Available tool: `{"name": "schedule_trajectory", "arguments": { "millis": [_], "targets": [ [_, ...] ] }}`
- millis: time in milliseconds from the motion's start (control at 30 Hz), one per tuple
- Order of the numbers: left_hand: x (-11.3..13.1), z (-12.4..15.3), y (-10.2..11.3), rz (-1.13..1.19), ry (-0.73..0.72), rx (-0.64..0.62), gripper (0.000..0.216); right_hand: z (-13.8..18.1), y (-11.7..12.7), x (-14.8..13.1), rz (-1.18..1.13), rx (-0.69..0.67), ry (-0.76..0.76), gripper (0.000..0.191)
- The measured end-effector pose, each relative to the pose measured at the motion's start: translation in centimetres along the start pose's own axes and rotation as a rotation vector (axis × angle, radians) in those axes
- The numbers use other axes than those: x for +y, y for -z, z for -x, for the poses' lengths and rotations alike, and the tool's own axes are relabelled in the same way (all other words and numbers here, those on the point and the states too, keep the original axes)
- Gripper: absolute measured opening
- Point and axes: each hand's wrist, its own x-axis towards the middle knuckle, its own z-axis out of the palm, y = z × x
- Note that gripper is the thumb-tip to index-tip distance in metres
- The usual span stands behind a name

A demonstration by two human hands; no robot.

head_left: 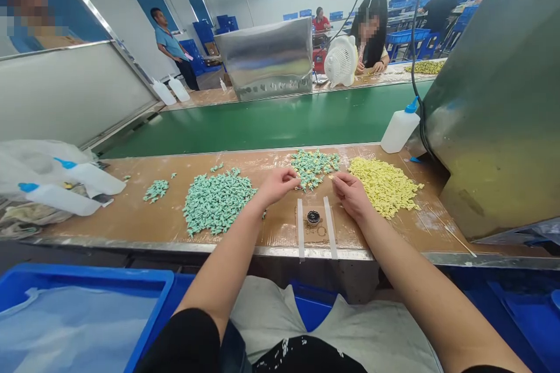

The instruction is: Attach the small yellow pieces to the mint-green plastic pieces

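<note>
My left hand (276, 185) rests on the brown worktop (131, 215), fingertips pinched at the near edge of a mixed green and yellow heap of small plastic pieces (314, 165). My right hand (350, 192) lies beside the yellow pile (385, 185), fingers curled at a small yellow piece; whether it holds one is unclear. A big green pile (216, 201) lies left of my left hand. Between my hands, a small black round fixture (313, 218) sits between two white strips (300, 227).
A green conveyor belt (271, 119) runs behind the worktop. White squeeze bottles with blue caps lie at left (65, 198) and one stands at right (400, 128). A large metal hood (499, 111) fills the right. Blue bins (79, 309) sit below. Other people work across the belt.
</note>
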Motion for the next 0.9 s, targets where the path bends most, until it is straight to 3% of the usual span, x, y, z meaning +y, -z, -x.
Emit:
{"name": "schedule_trajectory", "arguments": {
  "millis": [133, 267, 533, 900],
  "targets": [
    [-1.0, -1.9, -4.2, 0.282, -0.048, -0.062, 0.036, 0.1, 0.1, 0.1, 0.047, 0.045, 0.035, 0.050],
    [-2.5, -2.2, -6.1, 0.410, -0.138, -0.081, 0.044, 0.3, 0.1, 0.1, 0.203, 0.061, 0.135, 0.044],
    [-3.8, -1.7, -6.6, 0.336, -0.193, -0.116, 0.045, 0.8, -0.3, -0.3, 0.444, 0.051, 0.416, 0.021],
    [-3.0, -1.4, -6.7, 0.187, -0.178, -0.087, 0.029, 1.4, -0.7, -0.2, 0.718, 0.024, 0.548, 0.015]
  ]
}}
